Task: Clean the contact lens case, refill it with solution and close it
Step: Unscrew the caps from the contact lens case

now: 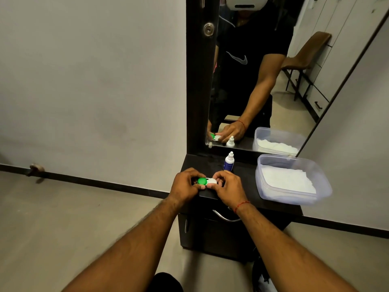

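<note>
The contact lens case (207, 181) lies on the dark dresser top (248, 186), with a green cap on its left and a white cap on its right. My left hand (185, 187) pinches the green-cap end. My right hand (228, 186) curls its fingers round the white cap. Both caps sit on the case. A small solution bottle (229, 161), blue with a white nozzle cap, stands upright just behind my right hand.
A clear plastic tub (324, 186) holding white tissue sits at the right on the dresser. A tall mirror (263, 70) rises behind. A drawer handle (223, 217) shows below the top's front edge. Bare floor lies to the left.
</note>
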